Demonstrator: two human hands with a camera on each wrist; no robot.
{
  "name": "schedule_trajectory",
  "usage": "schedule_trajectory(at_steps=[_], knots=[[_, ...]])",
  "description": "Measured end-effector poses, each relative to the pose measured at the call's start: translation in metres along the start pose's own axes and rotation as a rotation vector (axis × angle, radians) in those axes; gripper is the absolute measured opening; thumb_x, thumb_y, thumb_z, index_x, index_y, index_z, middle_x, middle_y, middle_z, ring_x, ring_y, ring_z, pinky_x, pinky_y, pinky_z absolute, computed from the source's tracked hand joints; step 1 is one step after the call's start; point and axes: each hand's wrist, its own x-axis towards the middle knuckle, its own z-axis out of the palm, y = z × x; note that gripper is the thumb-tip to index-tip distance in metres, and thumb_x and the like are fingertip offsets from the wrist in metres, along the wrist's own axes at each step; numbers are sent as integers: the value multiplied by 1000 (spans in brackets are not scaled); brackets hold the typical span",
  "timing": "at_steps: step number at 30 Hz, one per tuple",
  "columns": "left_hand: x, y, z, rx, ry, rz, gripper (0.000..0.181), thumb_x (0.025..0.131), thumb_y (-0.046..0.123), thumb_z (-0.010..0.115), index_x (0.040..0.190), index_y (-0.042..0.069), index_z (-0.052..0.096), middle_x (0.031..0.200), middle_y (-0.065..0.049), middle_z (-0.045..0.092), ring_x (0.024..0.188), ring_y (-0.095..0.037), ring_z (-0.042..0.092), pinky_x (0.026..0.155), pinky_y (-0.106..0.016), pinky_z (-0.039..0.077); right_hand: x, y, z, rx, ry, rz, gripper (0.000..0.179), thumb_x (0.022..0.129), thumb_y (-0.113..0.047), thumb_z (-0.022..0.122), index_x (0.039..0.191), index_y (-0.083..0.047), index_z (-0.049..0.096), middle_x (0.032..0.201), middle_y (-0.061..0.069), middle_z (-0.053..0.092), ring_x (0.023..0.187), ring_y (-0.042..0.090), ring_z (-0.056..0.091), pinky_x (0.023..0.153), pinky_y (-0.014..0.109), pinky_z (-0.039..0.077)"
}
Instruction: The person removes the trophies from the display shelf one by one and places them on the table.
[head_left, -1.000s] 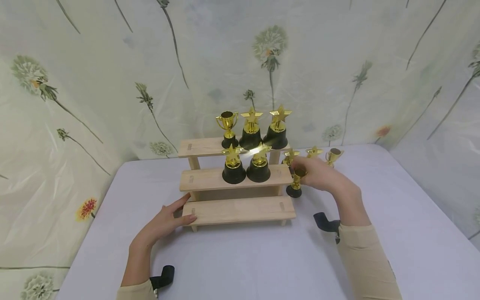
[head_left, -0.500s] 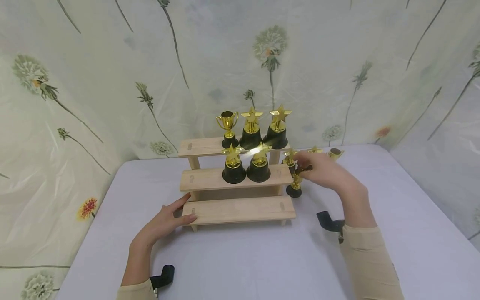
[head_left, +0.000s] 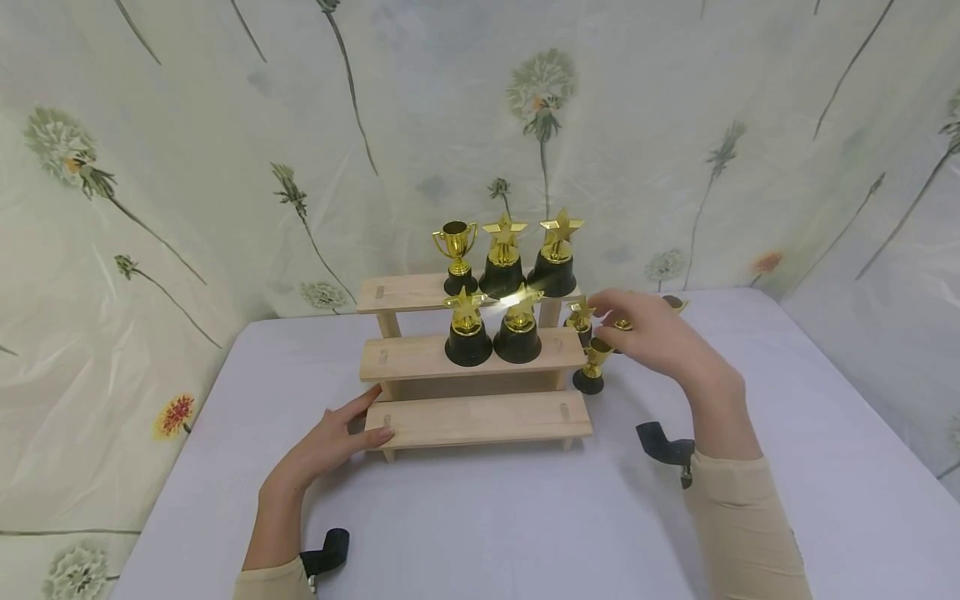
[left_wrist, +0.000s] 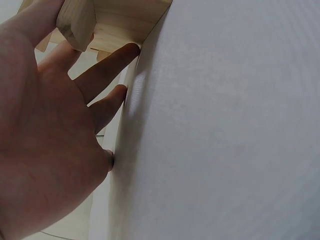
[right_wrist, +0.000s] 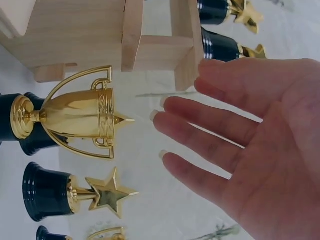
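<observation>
My left hand [head_left: 326, 446] holds the left end of the lowest step of a three-tier wooden display stand [head_left: 480, 421]. Its thumb lies on top and other fingers reach behind the end; in the left wrist view, the board end [left_wrist: 77, 22] sits between thumb and forefinger. At the stand's right side, my right hand [head_left: 656, 337] hovers just over a small gold cup trophy [head_left: 589, 382] with a black base. In the right wrist view the fingers [right_wrist: 200, 132] are extended and apart from the cup [right_wrist: 77, 117]. A star trophy [head_left: 580, 312] stands behind it.
On the top tier are a cup trophy [head_left: 456, 250] and two star trophies [head_left: 504, 267]. Two more star trophies [head_left: 467, 337] stand on the middle tier. Another cup [head_left: 675, 302] is partly hidden behind my right hand. A floral sheet [head_left: 480, 125] hangs behind the white table [head_left: 480, 533].
My right hand has drawn up and to the right, off the small cup trophy's rim, with its fingers loosened. The cup stays standing in place. My left hand has not moved.
</observation>
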Motion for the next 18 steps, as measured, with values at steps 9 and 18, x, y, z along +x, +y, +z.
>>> schedule_trajectory(at_steps=[9,18], knots=[[-1,1,-1,1,1,-12,89,84,63,67,157,32,27,164,-7,29,154,-34,18,122,-65,-8,0,-12,5,56,87,-82,35,98,-18,61,133,-14,60,123,8,67,109,27,65,92,52,53],[-3,4,-1,-8,-1,-21,89,85,61,68,157,31,28,164,-7,29,155,-35,16,121,-67,-5,7,-22,19,178,189,-187,46,95,-18,68,139,-18,56,123,5,70,112,25,67,94,52,52]])
